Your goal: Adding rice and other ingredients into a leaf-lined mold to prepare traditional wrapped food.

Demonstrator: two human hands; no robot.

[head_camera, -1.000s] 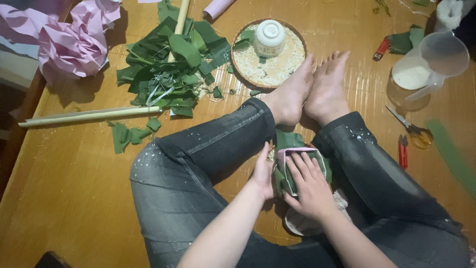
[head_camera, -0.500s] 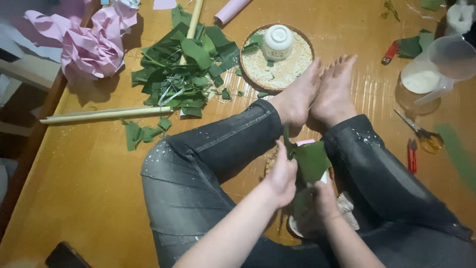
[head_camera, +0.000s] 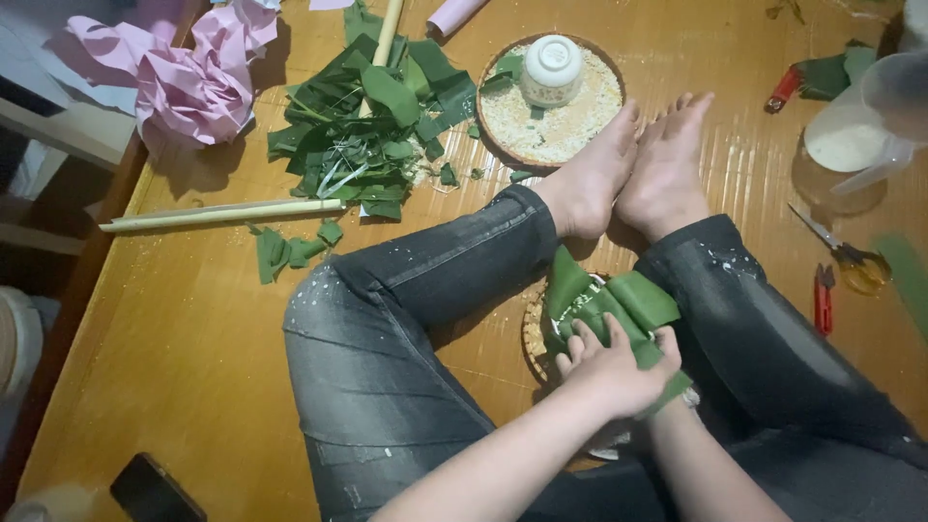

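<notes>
I sit on a wooden floor with my legs in grey jeans and my bare feet (head_camera: 628, 174) together. Between my knees lies a bundle of folded green leaves (head_camera: 628, 295) over a round woven tray (head_camera: 533, 333). My left hand (head_camera: 609, 372) lies on top of the leaves, fingers curled onto them. My right hand (head_camera: 667, 416) is mostly hidden beneath the left hand and the leaves; its wrist and forearm show, and it seems to hold the bundle from below.
A heap of cut leaf scraps (head_camera: 367, 126), a bamboo stick (head_camera: 222, 213) and crumpled pink paper (head_camera: 184, 77) lie at the left. Ahead is a woven tray of rice (head_camera: 570, 126) with a white bowl (head_camera: 551, 68). At the right are a plastic jug (head_camera: 860, 135), scissors (head_camera: 841, 253), a red cutter (head_camera: 822, 300).
The hands pressed flat on the wrapped leaves, then lifted a leaf flap upright. Now the left hand has crossed over the right and covers the bundle, with the leaf ends spread open behind it.
</notes>
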